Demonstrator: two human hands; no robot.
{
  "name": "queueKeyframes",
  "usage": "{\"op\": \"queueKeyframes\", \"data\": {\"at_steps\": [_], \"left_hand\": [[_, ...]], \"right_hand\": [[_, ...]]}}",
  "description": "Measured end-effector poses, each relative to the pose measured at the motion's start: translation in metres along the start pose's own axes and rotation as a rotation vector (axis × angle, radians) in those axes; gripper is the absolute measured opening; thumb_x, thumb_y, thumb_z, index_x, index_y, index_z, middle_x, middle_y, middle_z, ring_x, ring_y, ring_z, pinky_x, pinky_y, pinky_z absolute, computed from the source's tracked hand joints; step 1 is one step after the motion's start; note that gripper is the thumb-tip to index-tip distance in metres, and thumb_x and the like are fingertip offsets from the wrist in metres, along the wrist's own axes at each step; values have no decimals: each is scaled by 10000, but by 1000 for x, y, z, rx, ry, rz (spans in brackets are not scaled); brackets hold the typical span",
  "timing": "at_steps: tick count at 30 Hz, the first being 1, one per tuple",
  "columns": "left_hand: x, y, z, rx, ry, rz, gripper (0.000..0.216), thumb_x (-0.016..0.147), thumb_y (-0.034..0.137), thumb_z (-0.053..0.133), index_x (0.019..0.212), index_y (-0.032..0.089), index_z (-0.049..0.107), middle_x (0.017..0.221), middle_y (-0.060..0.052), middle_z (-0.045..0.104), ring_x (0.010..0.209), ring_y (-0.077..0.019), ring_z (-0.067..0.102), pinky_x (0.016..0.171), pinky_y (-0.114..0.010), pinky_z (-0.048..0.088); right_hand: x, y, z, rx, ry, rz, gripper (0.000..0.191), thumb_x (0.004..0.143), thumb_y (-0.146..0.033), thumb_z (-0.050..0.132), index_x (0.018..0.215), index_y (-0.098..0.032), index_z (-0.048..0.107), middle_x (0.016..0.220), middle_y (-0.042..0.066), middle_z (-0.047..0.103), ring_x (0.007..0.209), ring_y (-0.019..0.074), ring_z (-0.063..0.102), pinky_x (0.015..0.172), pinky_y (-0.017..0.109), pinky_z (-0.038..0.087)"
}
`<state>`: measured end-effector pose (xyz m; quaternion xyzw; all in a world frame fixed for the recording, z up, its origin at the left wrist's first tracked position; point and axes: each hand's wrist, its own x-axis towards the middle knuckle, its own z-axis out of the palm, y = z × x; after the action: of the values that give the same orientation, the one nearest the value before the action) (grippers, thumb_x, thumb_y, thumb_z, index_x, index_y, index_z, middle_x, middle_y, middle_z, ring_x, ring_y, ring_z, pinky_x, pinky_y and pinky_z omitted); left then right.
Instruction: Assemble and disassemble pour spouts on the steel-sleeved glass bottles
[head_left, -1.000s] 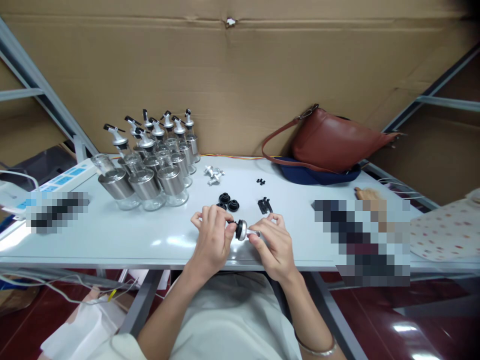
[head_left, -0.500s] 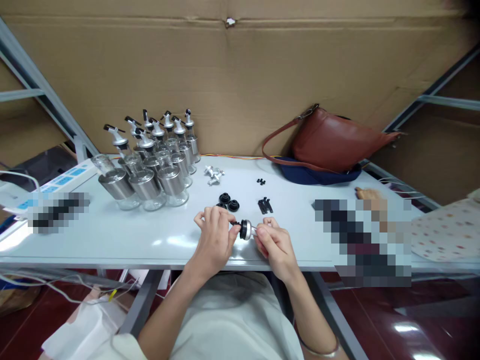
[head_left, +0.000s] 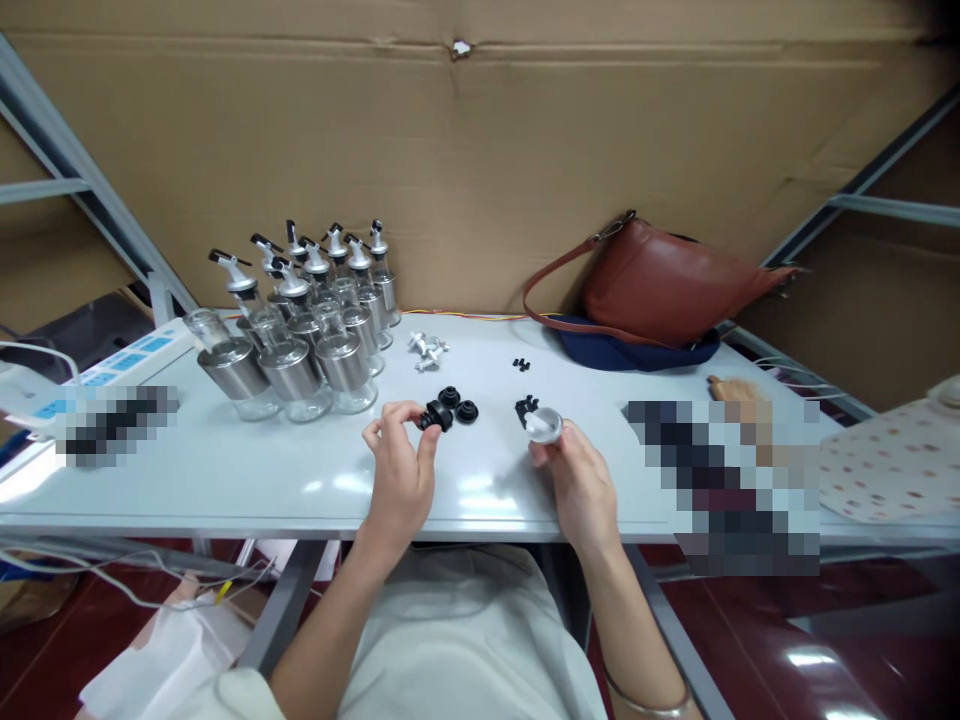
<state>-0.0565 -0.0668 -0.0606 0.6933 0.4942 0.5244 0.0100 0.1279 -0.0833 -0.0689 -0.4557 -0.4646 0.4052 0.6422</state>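
My left hand [head_left: 397, 465] pinches a small black rubber stopper [head_left: 433, 416] between thumb and fingertips, just above the white table [head_left: 247, 480]. My right hand [head_left: 581, 480] holds a silver metal cap [head_left: 543, 425] with its hollow side up, close to a few black clips [head_left: 525, 406]. Two more black stoppers [head_left: 459, 404] lie on the table between my hands. The two hands are apart, each with its own part.
Several glass oil bottles with steel sleeves and spouts [head_left: 300, 320] stand at the back left. White plastic pieces [head_left: 427, 350] and tiny black bits [head_left: 521, 364] lie mid-table. A brown leather bag [head_left: 667, 285] rests on blue cloth [head_left: 637, 352] at the back right. A power strip [head_left: 112, 365] lies at the left.
The black stopper and the silver cap, held together before, have come apart. My left hand moved up-left with the stopper; my right hand moved up-right with the cap.
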Motion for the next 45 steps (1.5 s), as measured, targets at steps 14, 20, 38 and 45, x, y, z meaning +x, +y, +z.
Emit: {"op": "queueKeyframes", "data": {"at_steps": [14,20,38,45], "left_hand": [[0,6,5,152,-460,-71,134,906,144,458,1001,211,526,1022,-13,642,887,-156,576,820,-354,230],[1,3,6,157,-533,-21,220,902,58,382,887,203,547,1063,-20,609,942,-152,558,830,-360,257],[-3,-1,7,117,-469,51,203,895,133,438,981,198,609,1005,-55,564,898,-180,557,840,-342,474],[-1,-2,8,128,-438,-53,224,841,123,499,1059,172,509,1110,-104,499,1079,-236,508,921,-400,452]], "right_hand": [[50,-54,11,-713,-86,-293,143,786,-275,598,887,-174,610,786,37,660,664,147,576,628,262,420],[101,-56,34,-1086,-295,-305,80,745,-149,630,818,-180,627,732,10,651,649,140,570,622,241,370],[149,-3,74,-1283,-441,-104,232,795,-119,531,930,-113,719,898,134,724,818,196,637,705,244,417],[121,-28,59,-1107,-505,-165,253,814,-98,495,948,-137,706,787,69,707,726,164,622,700,248,432]]}}
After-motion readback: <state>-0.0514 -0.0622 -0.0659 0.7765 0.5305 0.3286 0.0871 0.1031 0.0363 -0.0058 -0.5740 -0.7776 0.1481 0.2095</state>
